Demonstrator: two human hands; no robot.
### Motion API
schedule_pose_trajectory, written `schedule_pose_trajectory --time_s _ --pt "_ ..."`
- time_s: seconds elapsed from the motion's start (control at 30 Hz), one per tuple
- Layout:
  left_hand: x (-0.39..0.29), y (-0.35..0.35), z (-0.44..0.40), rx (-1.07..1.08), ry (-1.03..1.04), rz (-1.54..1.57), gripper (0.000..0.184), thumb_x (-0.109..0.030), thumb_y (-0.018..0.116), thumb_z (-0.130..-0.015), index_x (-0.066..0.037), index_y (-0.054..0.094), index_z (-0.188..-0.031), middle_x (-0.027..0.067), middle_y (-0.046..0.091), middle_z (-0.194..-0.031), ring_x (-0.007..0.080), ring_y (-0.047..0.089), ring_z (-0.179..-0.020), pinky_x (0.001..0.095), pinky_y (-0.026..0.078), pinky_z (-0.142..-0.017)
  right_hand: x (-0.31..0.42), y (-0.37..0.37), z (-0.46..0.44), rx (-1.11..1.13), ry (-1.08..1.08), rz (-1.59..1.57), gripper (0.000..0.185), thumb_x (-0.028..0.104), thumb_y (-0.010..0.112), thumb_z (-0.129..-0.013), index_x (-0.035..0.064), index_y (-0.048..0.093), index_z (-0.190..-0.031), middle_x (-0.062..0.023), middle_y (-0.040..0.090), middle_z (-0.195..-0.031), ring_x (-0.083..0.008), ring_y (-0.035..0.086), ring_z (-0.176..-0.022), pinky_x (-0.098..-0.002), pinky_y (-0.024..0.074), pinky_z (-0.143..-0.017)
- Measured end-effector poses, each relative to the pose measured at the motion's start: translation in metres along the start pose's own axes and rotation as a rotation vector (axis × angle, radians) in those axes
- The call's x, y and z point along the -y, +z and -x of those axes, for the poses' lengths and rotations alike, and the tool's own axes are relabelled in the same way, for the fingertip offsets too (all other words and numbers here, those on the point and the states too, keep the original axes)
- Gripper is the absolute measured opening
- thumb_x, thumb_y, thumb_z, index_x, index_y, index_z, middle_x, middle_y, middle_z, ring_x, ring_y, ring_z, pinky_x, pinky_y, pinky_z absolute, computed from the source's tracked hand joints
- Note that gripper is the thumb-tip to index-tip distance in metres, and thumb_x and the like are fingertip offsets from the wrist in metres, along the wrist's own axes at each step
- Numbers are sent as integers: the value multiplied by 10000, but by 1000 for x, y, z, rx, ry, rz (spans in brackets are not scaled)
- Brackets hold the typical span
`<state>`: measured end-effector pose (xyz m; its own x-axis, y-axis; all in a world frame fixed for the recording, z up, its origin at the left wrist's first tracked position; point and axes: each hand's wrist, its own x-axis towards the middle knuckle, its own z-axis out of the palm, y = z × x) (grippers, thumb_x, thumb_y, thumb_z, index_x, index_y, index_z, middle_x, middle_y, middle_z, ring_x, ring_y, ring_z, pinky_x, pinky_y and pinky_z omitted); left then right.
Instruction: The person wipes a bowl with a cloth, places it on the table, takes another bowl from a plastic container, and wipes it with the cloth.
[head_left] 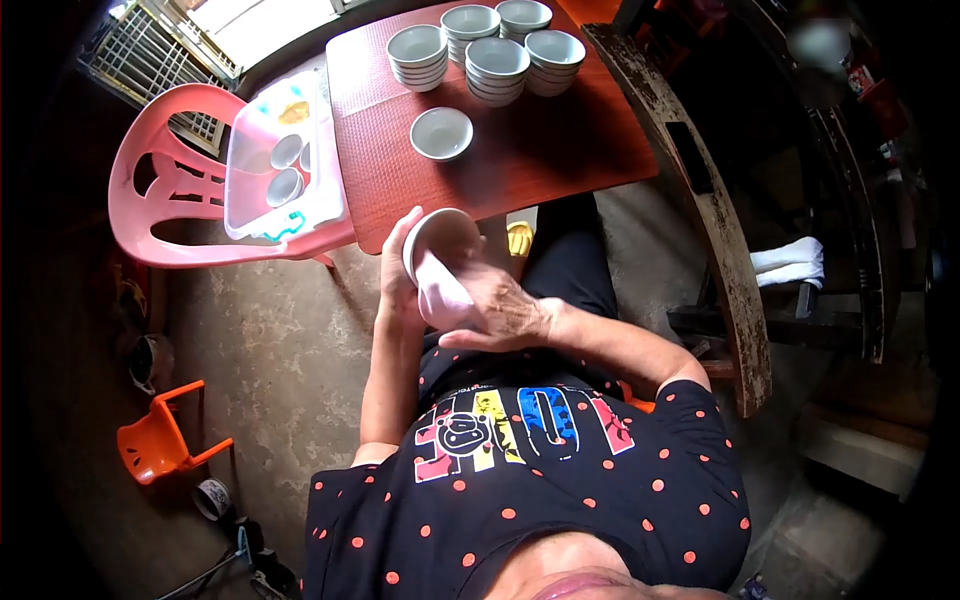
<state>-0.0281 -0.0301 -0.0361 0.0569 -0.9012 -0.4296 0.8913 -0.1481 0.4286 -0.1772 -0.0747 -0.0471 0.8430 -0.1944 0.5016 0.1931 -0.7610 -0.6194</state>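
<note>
My left hand [396, 265] is wrapped round the outer side of a white bowl [446, 232], tilted with its mouth towards my right hand. My right hand [508, 306] grips a pale pink cloth [441, 294] and presses it at the bowl's rim and inside; some of its fingers are hidden by the bowl and cloth. Just beyond, a single white bowl [441, 134] stands upright on the red-brown table [370, 165]. Several stacks of matching bowls [497, 72] stand at the table's far side.
Left of the table, a pink plastic chair [128, 190] holds a clear plastic tub [236, 180] with several bowls [285, 187] inside. A worn wooden bench [715, 235] stands at right, with a white cloth [790, 262] behind it. A small orange chair [150, 450] is on the floor at left.
</note>
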Motion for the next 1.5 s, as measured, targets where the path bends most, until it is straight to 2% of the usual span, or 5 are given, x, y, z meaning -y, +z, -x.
schedule_pose_trajectory --time_s 0.53,0.8,1.03,1.2,1.5 --pt "2 -7 2 8 254 -129 473 -336 439 -880 86 582 -1037 227 643 -980 303 641 -876 378 511 -830 -2 -3 0 -116 85 164 429 252 659 -811 38 559 -1169 -199 545 -1192 -335 535 -1099 -423 422 -957" --pt "26 -9 -12 -92 1305 -892 451 -275 607 -781 34 581 -1108 123 621 -1031 225 582 -948 337 441 -895 28 -14 -33 -621 814 -1403 348 363 511 -950 35 581 -1042 -27 605 -872 -87 585 -787 -265 478 -687" --pt "0 3 14 20 599 -335 479 -340 507 -846 47 543 -1127 159 623 -982 228 616 -833 330 499 -771 5 9 -8 -321 -39 147 301 133 616 -869 -58 561 -1096 -158 629 -953 -302 628 -895 -370 488 -823" --pt "22 7 4 -88 1099 -633 523 -380 544 -829 56 566 -1117 127 625 -1002 187 588 -903 302 468 -819 26 -2 -11 -401 662 -1299 342 316 532 -948 -9 607 -1026 -2 603 -842 -74 568 -814 -245 474 -714" --pt "0 -2 7 213 358 -116 500 -326 507 -921 -36 387 -1311 135 517 -1211 242 535 -1086 350 427 -953 -16 9 8 -359 132 -40 324 72 646 -822 -22 571 -1123 -184 595 -1118 -292 594 -1026 -408 474 -879"
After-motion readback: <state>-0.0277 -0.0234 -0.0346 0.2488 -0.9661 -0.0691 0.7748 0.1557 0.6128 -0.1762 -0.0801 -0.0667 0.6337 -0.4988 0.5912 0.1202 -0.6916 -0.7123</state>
